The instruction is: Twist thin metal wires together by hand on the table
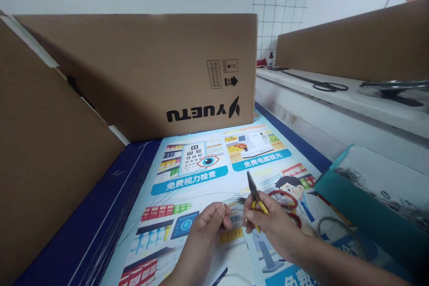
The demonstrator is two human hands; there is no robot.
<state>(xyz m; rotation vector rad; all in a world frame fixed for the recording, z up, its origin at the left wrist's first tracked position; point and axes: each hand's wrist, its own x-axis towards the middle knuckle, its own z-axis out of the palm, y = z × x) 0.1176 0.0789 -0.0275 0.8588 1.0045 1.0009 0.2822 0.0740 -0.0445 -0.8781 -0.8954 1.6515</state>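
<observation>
My right hand (270, 225) is closed around yellow-handled needle-nose pliers (254, 190), their tips pointing up and away. My left hand (209, 223) pinches a thin, pale wire (231, 199) between thumb and forefinger; the wire runs across toward the pliers. Both hands hover just above a printed poster (201, 174) with an eye chart and shop pictures, lying flat on the work surface. Red-handled scissors (284, 201) lie on the poster right behind my right hand, partly hidden by it.
A large brown carton (150, 71) marked YUETU stands behind the poster, another cardboard panel (50, 152) at left. A teal tray (368, 201) with dark wire bits sits at right. Black scissors (321, 84) lie on the white ledge. A wire loop (335, 228) rests near my right wrist.
</observation>
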